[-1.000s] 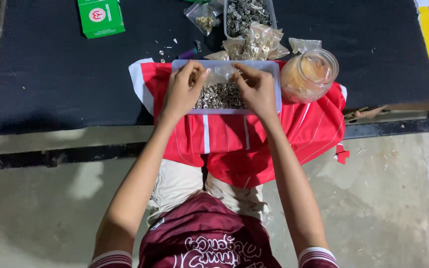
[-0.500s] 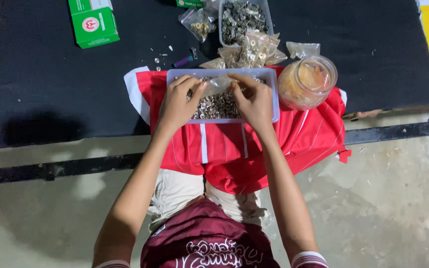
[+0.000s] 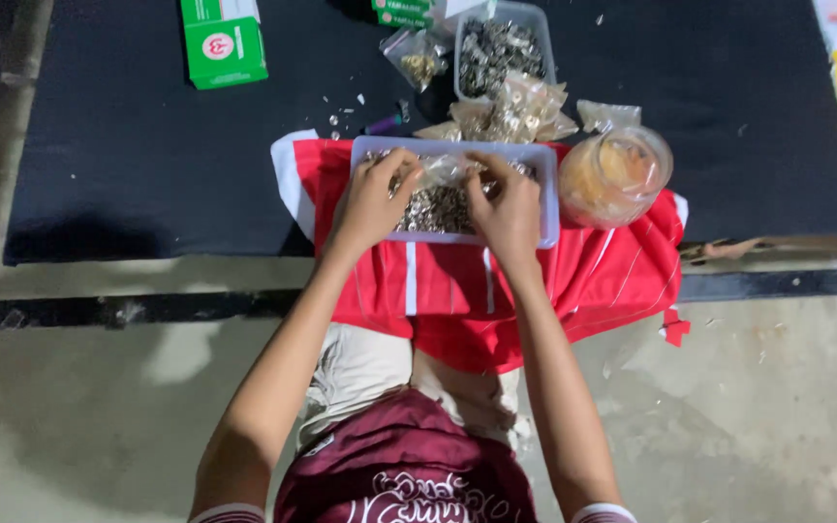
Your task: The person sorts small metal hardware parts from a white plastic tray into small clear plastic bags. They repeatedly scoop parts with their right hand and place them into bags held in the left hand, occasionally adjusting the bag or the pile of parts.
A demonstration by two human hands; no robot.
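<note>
A clear rectangular plastic tray (image 3: 546,199) full of small silvery metal pieces sits on a red cloth with white stripes (image 3: 612,281) at the near edge of a black table. My left hand (image 3: 372,200) and my right hand (image 3: 508,208) are both over the tray. Between them they pinch a small clear plastic bag (image 3: 441,171) just above the metal pieces. Fingers of both hands are closed on the bag's edges.
A round clear jar (image 3: 616,176) with orange contents stands right of the tray. Behind it lie several filled clear bags (image 3: 515,111) and a second tray of metal parts (image 3: 502,48). A green and white box (image 3: 224,41) lies at back left. Concrete floor is below.
The view has shifted slightly. Both hands stay over the tray, working the small bag between them; their position over the metal pieces has barely changed.
</note>
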